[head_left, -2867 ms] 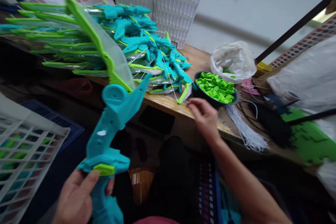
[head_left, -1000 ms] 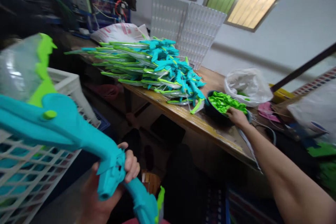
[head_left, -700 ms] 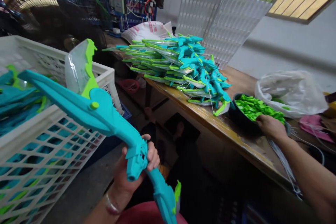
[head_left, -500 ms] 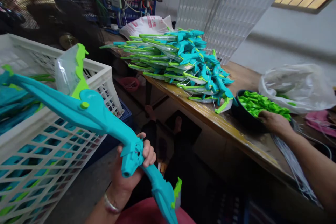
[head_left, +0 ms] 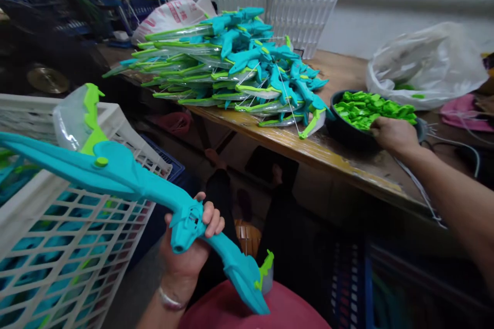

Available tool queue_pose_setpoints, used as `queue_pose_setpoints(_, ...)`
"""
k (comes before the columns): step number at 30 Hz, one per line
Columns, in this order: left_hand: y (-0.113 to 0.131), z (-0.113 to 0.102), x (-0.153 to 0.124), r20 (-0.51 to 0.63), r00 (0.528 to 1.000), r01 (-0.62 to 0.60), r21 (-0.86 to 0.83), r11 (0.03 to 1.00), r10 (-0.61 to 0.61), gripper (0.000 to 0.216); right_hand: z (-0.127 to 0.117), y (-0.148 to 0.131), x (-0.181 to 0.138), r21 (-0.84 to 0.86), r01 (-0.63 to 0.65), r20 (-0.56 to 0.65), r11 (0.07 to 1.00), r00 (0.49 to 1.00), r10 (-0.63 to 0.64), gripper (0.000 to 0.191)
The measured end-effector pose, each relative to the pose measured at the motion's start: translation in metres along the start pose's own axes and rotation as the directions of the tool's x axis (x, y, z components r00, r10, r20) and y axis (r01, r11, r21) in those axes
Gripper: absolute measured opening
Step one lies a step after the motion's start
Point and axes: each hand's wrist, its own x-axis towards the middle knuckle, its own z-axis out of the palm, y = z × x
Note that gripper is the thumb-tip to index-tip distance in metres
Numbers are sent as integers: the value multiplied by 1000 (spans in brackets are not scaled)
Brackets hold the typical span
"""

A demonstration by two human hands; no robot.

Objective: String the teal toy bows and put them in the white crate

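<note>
My left hand is wrapped round the middle grip of a turquoise toy bow, which slants from the upper left down to my lap. Bright green pieces with clear plastic blades stick out near both of its ends. Over on the table, my right hand has its fingers curled down at the near right side of a heap of small green plastic pieces. They fill a black bowl. The fingertips are hidden, so what they pinch does not show.
A large pile of similar bows, some strung, covers the left of the wooden table. A white plastic bag and pink cloth lie behind the bowl. At left stands a white crate holding more turquoise parts.
The view has swung right and down, so the table things appear further left and higher. My right hand stays at the green pieces, its fingers now more curled. The left still holds the bow.
</note>
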Motion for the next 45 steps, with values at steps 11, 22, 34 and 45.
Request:
queue_pose_setpoints(11, 1, 2, 2, -27, 1000, 16, 18, 1000, -16, 55, -1, -6, -13, -10, 19, -77, 1000, 997, -20, 30)
queue_pose_setpoints(22, 5, -8, -5, 15, 998, -58, -16, 998, 58, 54, -2, -2, -2, -26, 25, 33, 999, 999, -24, 30)
queue_pose_setpoints(34, 11, -13, -8, -51, 997, -62, -58, 996, 59, 53, -1, 1, 9, 150, -123, 134, 981, 986, 103, 21)
queue_pose_setpoints(45, 6, -98, 42, 79, 993, 109, -288, 952, -90, 35, 26, 30, 25, 700, -190, 161, 688, 981, 107, 30)
